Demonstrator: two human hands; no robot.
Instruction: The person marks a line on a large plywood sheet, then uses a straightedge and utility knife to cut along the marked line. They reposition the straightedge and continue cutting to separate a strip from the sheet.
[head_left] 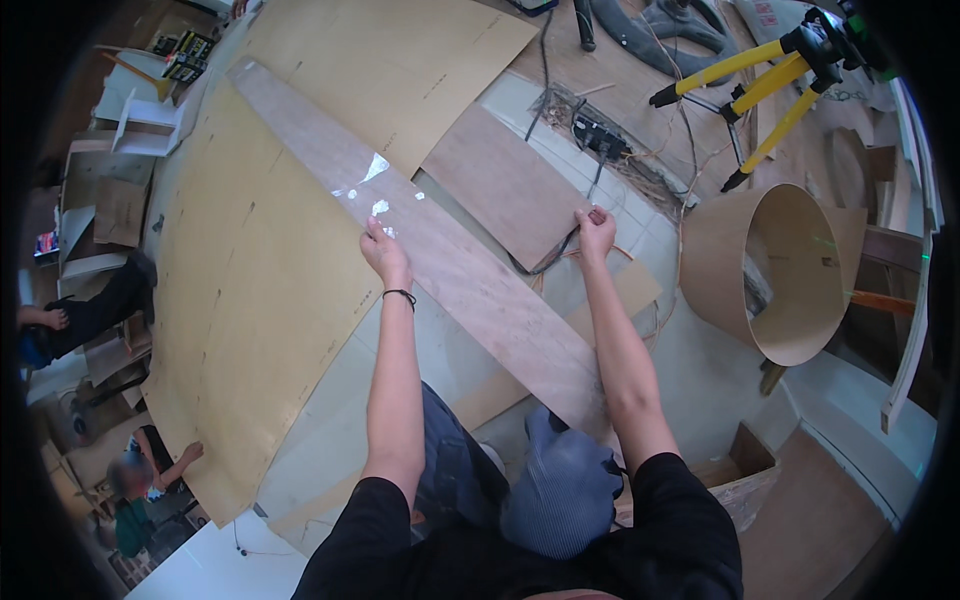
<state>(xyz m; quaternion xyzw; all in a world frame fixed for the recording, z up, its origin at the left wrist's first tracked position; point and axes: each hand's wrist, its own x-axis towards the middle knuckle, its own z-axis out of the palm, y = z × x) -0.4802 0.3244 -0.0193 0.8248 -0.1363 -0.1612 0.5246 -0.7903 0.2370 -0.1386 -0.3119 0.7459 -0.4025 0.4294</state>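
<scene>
Brown plank [490, 300] slants between the left hand [386, 256], at its edge, and the right hand [597, 234], curled well apart; whether either grips anything, I cannot tell.

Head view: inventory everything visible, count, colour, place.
Long board: one, pinkish-brown, diagonal through centre
Shiny scraps: several, silvery, on it
Large sheets: two, tan, left and top
Rectangular panel: one, brown, upper centre
Power strip: one, black, upper right
Cables: several, black and orange, upper right
Tripod: one, yellow-black, upper right
Open cylinder: one, tan, right
Open box: one, brown, lower right
Ribbed fabric: one, blue-grey, lower centre
Co-workers: at least two, dark clothing, left
Clutter: uncounted, mixed, far left
Left hand: one, bare, at the board's edge
Right hand: one, bare, by the panel's corner
</scene>
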